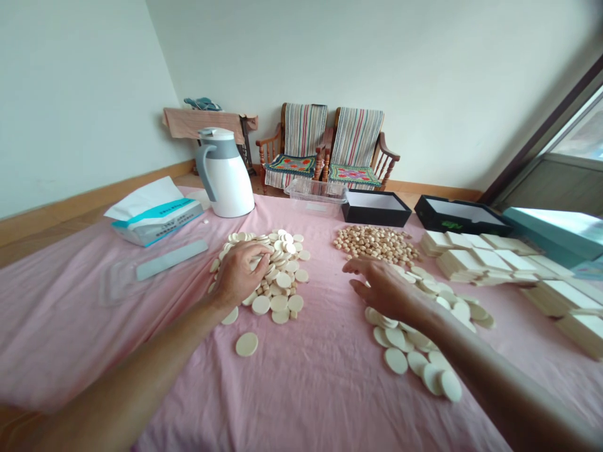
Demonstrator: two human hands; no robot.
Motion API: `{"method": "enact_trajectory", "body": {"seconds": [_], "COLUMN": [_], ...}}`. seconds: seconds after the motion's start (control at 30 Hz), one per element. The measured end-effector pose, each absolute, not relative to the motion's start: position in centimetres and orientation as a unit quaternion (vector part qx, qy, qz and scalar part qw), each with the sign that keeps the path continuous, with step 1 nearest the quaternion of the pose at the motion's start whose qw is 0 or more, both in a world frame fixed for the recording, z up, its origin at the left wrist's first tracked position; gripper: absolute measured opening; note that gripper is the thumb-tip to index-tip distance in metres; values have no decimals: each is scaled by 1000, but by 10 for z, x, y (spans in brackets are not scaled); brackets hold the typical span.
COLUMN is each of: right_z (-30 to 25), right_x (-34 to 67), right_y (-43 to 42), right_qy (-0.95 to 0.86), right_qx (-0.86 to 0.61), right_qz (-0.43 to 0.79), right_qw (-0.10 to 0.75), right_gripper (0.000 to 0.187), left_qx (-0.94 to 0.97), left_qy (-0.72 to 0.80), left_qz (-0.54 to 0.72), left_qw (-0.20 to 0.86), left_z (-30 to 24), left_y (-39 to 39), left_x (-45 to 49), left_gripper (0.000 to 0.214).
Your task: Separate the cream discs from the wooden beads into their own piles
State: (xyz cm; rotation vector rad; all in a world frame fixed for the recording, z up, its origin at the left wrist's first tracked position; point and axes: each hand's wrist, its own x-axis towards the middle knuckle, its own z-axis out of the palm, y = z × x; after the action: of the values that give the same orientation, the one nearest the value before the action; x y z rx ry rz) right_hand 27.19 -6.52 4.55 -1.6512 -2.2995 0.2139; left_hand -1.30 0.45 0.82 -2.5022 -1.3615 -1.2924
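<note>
Pink cloth (306, 389), discs (284, 280) under left fingers (258, 252)

Both bare arms stretch forward over the worktop (320, 376) from its near edge. The left hand (238, 275) lies palm down, fingers (257, 253) curled inward. The right hand (384, 290) hovers palm down, its fingers loosely spread.

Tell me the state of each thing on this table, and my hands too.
Left hand, fingers curled on the left disc heap.
Right hand, open, above the spread discs.
Round beads, loose heap.
Jug, upright, lid shut.
Tissue pack, open, sheet sticking out.
Black boxes, open.
Flat tiles, stacked in rows.
</note>
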Motion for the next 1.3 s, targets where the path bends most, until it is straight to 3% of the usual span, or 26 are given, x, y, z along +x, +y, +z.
{"method": "enact_trajectory", "body": {"seconds": [0.23,0.5,0.83,1.03,1.2,1.3], "right_z": [32,13,49,74,59,41], "right_x": [226,193,259,292,259,229], "right_y": [-19,20,-44,-81,-55,-34], "right_qy": [-833,-816,-841,-866,-840,-844], "right_qx": [-540,-570,-523,-479,-513,-507], "right_qz": [52,26,84,140,137,114], "right_qw": [112,96,111,36,111,132], "right_gripper": [32,23,19,21,18,26], "left_qx": [-798,-800,-799,-800,-797,-797], "left_qy": [-431,-431,-436,-433,-437,-440], "left_qz": [-421,-417,-414,-415,-416,-414], "left_qw": [5,-3,0,1,6,10], "left_z": [8,10,8,10,9,7], "left_y": [5,4,4,3,5,6], "left_x": [-15,-16,-14,-12,-13,-15], "left_gripper": [15,16,15,16,16,15]}}
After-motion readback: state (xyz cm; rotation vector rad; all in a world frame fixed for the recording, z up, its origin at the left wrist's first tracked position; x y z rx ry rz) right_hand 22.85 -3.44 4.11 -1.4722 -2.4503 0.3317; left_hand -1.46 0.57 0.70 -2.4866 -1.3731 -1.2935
